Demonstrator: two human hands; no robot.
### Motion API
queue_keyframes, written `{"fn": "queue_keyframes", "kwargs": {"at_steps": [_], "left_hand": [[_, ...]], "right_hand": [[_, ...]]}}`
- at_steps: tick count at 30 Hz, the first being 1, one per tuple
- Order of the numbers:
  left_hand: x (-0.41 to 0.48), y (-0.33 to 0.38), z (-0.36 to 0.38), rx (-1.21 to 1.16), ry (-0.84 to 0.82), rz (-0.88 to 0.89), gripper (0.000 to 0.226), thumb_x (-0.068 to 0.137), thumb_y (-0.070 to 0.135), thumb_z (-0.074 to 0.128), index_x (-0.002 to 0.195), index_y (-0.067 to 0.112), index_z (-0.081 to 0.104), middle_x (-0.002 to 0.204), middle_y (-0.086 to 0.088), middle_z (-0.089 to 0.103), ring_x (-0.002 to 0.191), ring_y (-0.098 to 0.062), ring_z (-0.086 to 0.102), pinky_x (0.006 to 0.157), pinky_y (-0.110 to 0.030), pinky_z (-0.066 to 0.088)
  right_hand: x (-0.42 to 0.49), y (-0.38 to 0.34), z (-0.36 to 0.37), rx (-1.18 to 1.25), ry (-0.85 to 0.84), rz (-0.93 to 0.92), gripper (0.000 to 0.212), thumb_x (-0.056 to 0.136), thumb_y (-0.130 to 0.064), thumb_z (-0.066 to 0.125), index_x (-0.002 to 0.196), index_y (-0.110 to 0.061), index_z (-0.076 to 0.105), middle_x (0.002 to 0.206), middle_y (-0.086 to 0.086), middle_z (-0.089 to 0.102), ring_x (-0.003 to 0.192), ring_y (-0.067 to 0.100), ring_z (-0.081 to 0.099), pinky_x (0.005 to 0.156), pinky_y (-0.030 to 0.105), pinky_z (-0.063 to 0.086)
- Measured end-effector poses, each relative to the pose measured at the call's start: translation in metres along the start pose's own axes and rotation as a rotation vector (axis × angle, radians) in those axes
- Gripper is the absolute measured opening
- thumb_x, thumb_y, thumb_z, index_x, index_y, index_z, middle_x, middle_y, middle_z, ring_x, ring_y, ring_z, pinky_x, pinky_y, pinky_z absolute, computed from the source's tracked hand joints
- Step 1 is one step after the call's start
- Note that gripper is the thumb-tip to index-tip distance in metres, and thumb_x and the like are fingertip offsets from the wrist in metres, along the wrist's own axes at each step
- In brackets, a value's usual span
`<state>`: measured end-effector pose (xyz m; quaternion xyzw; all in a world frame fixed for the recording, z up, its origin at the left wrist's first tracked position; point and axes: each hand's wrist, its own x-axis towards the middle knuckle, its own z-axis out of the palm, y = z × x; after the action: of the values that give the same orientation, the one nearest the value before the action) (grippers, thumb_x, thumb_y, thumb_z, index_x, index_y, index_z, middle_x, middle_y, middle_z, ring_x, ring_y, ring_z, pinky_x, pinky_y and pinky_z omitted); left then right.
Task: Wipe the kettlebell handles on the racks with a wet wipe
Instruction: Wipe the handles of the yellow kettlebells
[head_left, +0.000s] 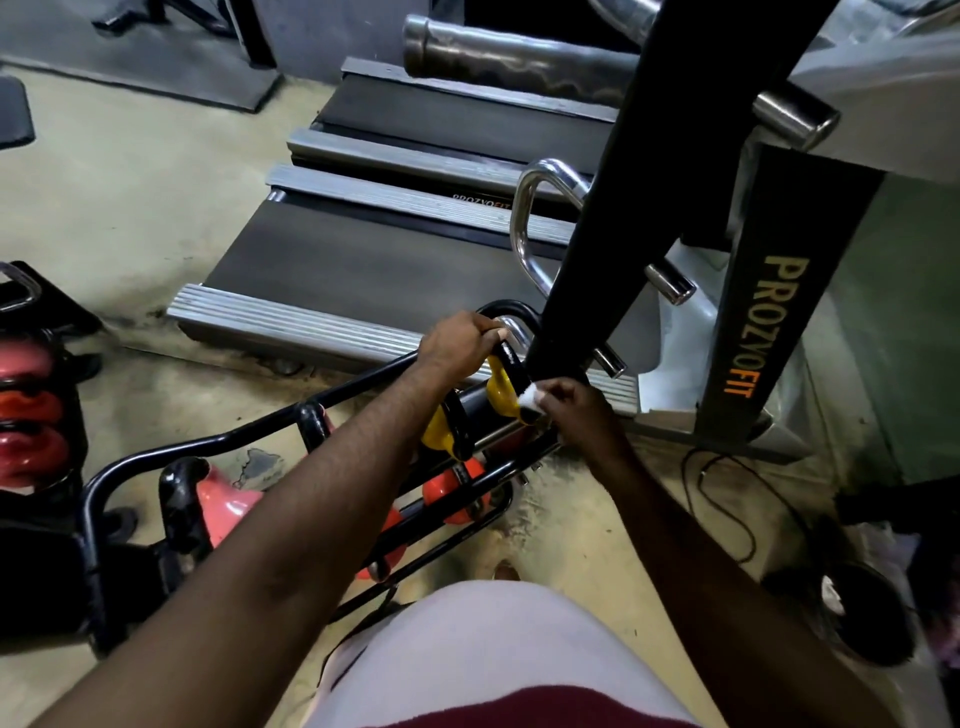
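Observation:
A black tubular rack (218, 441) runs diagonally across the floor and carries several kettlebells. At its far end stands a yellow kettlebell (500, 392) with a black handle (506, 358). My left hand (460, 345) grips the top of that handle. My right hand (576, 410) pinches a small white wet wipe (530, 397) and presses it against the lower right side of the handle. A second yellow kettlebell (434, 431) sits just behind my left forearm. Orange kettlebells (457, 493) and a pink one (228, 501) fill the lower rail.
A treadmill (363, 260) lies right behind the rack, its black upright (623, 208) and chrome grip (524, 228) close over my hands. Red and pink kettlebells (26, 431) stand on another rack at the left. A black cable (727, 499) loops on the floor at the right.

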<state>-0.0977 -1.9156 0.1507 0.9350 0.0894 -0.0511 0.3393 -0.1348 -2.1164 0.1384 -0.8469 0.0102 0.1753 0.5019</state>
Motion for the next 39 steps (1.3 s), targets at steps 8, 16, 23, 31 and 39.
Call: {"fn": "queue_keyframes", "kwargs": {"at_steps": [8,16,23,31,39], "left_hand": [[-0.01,0.01,-0.001,0.066,-0.009,0.023,0.056,0.078,0.072,0.062,0.116,0.031,0.069,0.11,0.005,0.072,0.102,-0.017,0.066,0.087,-0.037,0.055],[-0.018,0.02,0.009,0.05,-0.012,0.031,0.06,0.076,0.074,0.062,0.118,0.031,0.067,0.113,0.005,0.071,0.104,-0.018,0.066,0.088,-0.039,0.055],[-0.021,0.009,0.002,-0.011,-0.012,-0.013,0.065,0.075,0.074,0.064,0.126,0.034,0.063,0.122,0.008,0.068,0.11,-0.016,0.064,0.09,-0.037,0.053],[-0.02,0.017,0.006,-0.011,-0.019,0.002,0.066,0.076,0.072,0.064,0.128,0.033,0.062,0.122,0.007,0.068,0.111,-0.017,0.064,0.092,-0.039,0.053],[-0.022,0.011,0.004,-0.002,-0.014,-0.02,0.057,0.077,0.068,0.067,0.119,0.03,0.067,0.116,0.006,0.07,0.107,-0.017,0.065,0.091,-0.038,0.054]], "right_hand": [[0.0,-0.011,0.018,-0.227,0.222,-0.248,0.024,0.079,-0.03,0.078,0.09,-0.03,0.057,0.092,-0.01,0.062,0.082,0.01,0.06,0.068,0.028,0.046],[-0.024,0.013,0.031,-0.507,0.41,-0.289,0.03,0.081,-0.029,0.071,0.098,-0.018,0.049,0.103,0.004,0.051,0.091,0.025,0.056,0.063,0.03,0.039],[-0.031,0.036,0.027,-0.288,0.398,-0.238,0.028,0.08,-0.024,0.078,0.096,-0.022,0.055,0.093,-0.008,0.063,0.084,0.016,0.063,0.066,0.032,0.049],[-0.03,0.038,0.009,-0.19,0.221,-0.199,0.027,0.097,-0.017,0.056,0.122,-0.021,0.066,0.111,-0.004,0.071,0.096,0.013,0.066,0.08,0.025,0.052],[0.016,-0.016,0.001,0.021,-0.191,0.165,0.036,0.094,0.002,0.036,0.104,-0.022,0.062,0.053,0.002,0.047,0.031,0.008,0.038,0.036,0.017,0.028]]}}
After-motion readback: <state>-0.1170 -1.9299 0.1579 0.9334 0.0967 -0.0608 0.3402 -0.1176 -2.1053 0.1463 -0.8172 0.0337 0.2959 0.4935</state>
